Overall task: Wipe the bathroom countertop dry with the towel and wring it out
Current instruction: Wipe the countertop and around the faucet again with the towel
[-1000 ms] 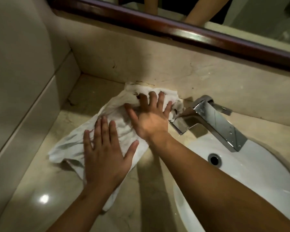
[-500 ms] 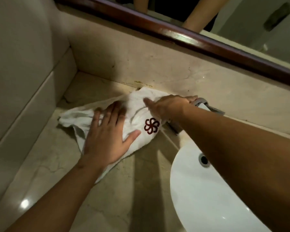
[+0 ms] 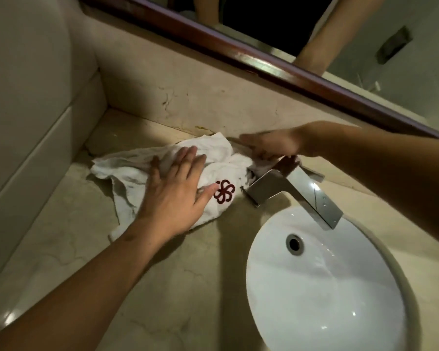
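While the left hand [image 3: 174, 196] lies flat on the white towel [image 3: 127, 171], its fingers straight and spread and gripping nothing, the right hand [image 3: 271, 145] reaches across to the cloth's far right end, just behind the faucet [image 3: 302, 191]. That hand is blurred, but its fingers look stretched out and point left, resting on the cloth rather than curled round it.

The towel sits crumpled on the beige stone counter [image 3: 162, 287], towards the far left corner, with its far edge close to the backsplash [image 3: 188, 97] and its right end up against the base of the chrome faucet. A dark red flower emblem [image 3: 223, 195] shows on the cloth just beside the left thumb.

To the near right, a round white sink [image 3: 327, 287] is set into the counter, with the faucet's spout reaching over its far rim and an overflow hole [image 3: 294, 243] in its wall. Along the far side runs a mirror with a dark wooden frame [image 3: 238, 50], reflecting the person's arms.
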### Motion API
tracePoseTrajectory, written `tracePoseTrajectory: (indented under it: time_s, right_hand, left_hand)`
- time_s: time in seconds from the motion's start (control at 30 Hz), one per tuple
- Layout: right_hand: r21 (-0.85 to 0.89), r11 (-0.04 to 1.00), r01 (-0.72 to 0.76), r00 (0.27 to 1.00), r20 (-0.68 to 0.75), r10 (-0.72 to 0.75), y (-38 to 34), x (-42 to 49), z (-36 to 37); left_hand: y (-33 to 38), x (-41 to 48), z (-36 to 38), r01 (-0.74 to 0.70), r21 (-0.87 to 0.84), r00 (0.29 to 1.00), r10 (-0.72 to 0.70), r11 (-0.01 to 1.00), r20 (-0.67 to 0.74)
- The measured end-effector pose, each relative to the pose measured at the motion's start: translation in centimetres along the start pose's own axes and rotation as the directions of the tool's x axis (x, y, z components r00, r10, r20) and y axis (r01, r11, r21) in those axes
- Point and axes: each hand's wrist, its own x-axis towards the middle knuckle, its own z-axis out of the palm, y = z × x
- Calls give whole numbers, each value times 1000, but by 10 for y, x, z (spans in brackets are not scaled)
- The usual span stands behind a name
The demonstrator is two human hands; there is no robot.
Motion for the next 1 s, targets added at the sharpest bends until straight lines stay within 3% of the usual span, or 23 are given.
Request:
tracePoseTrajectory:
  time_s: [0.1, 0.17, 0.23, 0.4, 0.67, 0.83, 1.0]
  right_hand:
    - [341, 909, 241, 970, -57, -236, 40, -13, -3]
    - [532, 791, 303, 952, -137, -273, 56, -18, -2]
    - [603, 727, 329, 940, -138, -311, 69, -16, -2]
    - [674, 656, 339, 927, -121, -354, 103, -7, 4]
    - [604, 698, 385, 904, -95, -416, 126, 24, 14]
    - [583, 676, 450, 884, -186, -428, 145, 27, 18]
    - [564, 745, 356, 926, -109, -360, 172, 26, 32]
  left_hand:
    - [18, 12, 6, 27, -50, 999, -25, 998, 45]
    - [23, 17, 12, 63, -51, 998, -62, 997, 27]
    - [25, 20, 16, 76, -25, 997, -75, 997, 23]
    - [28, 30, 21, 67, 36, 995, -69, 997, 69]
    - [39, 38, 18, 114, -53, 987, -107, 992, 118]
    - [44, 42, 22, 37, -121, 992, -22, 992, 125]
    - [55, 49, 23, -46, -256, 988, 81, 966, 131]
